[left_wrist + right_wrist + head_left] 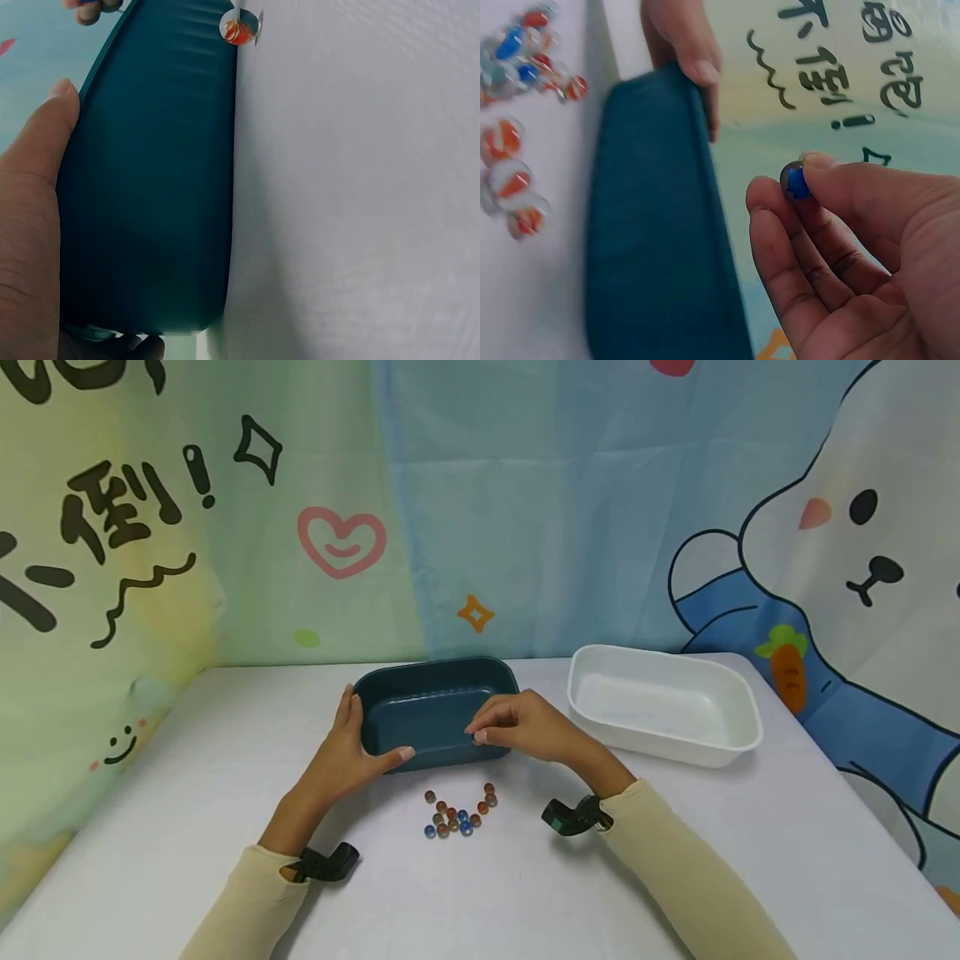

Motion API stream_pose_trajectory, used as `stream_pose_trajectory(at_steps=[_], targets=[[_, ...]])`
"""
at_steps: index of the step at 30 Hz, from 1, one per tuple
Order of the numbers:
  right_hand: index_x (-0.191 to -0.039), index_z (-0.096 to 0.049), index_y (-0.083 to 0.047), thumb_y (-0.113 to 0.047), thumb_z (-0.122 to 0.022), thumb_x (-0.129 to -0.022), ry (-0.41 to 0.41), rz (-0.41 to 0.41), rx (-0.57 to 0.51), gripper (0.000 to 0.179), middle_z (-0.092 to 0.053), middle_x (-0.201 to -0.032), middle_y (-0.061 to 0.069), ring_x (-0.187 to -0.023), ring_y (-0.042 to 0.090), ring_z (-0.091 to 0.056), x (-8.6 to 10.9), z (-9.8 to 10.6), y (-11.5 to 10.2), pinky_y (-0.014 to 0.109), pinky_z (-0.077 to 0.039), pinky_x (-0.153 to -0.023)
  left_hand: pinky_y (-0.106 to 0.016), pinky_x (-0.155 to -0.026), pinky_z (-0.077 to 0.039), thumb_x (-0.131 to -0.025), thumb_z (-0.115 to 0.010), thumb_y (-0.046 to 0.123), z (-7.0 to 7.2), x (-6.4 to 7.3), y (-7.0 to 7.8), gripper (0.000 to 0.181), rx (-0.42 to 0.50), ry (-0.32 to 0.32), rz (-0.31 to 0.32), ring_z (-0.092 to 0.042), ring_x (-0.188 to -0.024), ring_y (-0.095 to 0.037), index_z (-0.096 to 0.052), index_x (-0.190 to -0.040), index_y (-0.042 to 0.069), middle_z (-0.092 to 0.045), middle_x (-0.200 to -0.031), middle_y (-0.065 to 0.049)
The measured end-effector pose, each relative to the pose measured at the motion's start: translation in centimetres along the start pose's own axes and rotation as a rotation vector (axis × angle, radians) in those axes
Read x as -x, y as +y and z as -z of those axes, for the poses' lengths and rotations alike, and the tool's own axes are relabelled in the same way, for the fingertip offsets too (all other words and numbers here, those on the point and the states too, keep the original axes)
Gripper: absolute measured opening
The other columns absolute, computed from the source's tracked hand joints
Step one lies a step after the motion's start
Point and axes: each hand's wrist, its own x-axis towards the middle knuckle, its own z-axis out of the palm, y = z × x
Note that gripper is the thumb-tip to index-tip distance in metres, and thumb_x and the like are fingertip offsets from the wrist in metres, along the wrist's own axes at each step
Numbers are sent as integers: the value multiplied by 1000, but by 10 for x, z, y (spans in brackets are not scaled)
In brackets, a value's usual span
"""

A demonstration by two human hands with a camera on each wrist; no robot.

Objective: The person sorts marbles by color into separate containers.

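A blue glass marble [795, 181] is pinched between the thumb and fingertips of my right hand [534, 727]. That hand is over the front right part of a dark teal basin [420, 760]; in the head view the fingers mostly hide the marble. My left hand [348, 752] holds the basin's left end, thumb along the front rim and fingers round the left side. Several marbles [452, 814], orange, blue and brownish, lie loosely grouped on the table in front of the basin. An orange marble [238, 30] shows beside the basin wall in the left wrist view.
To the right of the teal basin stands a white basin [660, 739]. Both rest on a white-covered table [375, 902] near its back edge. A printed curtain [525, 527] hangs behind. A small black camera is strapped to each wrist.
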Motion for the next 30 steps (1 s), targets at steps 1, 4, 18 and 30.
stream_pose_trajectory(at_steps=[1, 4, 18, 30], targets=[[-106, -75, -3, -7, -66, -93, 7, -1, -2, 16, -68, -105, 3, -94, 17, -63, -1, 3, 0, 32, -53, -73, -59, -105, -30, -73, -67, 73, 0, 1, 0, 127, 1, 1, 2, -18, -142, -42, -2, -154, -1, 8, -162, -12], [-106, -75, -4, -6, -65, -93, 26, -7, 8, 16, -67, -107, 3, -98, 18, -62, -8, 12, 1, 33, -53, -74, -60, -106, -29, -74, -66, 73, 0, 2, -1, 127, 0, -2, 6, -18, -142, -43, -1, -154, -1, 10, -161, -11], [-112, -73, -7, -13, -64, -96, 67, -227, 47, 20, -68, -109, 7, -97, 18, -67, -36, 33, 6, 38, -51, -89, -59, -107, -28, -74, -67, 73, 1, 0, -2, 127, 8, 1, -2, -16, -143, -41, -1, -154, -1, 9, -161, -12], [-115, -72, -8, -17, -63, -96, 94, -323, 25, 22, -69, -113, 14, -102, 24, -65, -54, 45, 6, 45, -45, -97, -59, -107, -27, -74, -67, 73, 2, -1, 1, 127, 9, -12, -6, -17, -143, -41, -1, -154, -1, 9, -161, -12]])
